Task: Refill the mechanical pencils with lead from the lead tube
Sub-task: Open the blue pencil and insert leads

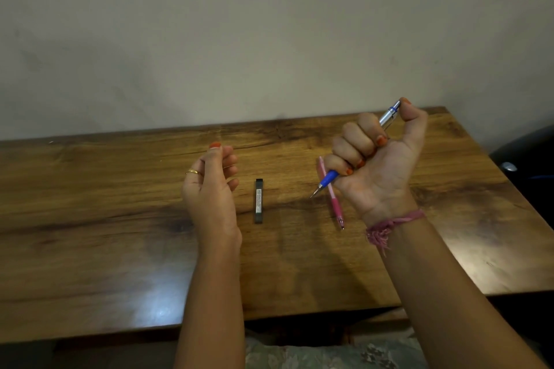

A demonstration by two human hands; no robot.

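A plain pale plastered wall (269, 24) stands behind the brown wood-grain worktop (120, 219). The right hand (377, 159) holds its grip wrapped round the blue-and-silver mechanical pencil (329, 178), thumb on the cap. The left hand (209, 186) hovers with a loose, empty grip. Between them lies the flat black lead tube (259, 201), seemingly unopened; the pink mechanical pencil (332, 198) lies beside it. Refilling looks barely begun.

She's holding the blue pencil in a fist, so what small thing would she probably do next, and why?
Probably the left hand, open and holding nothing, reaches for the lead tube lying on the table beside it. The right hand already grips the blue pencil, thumb on its cap end, so lead is the missing piece.
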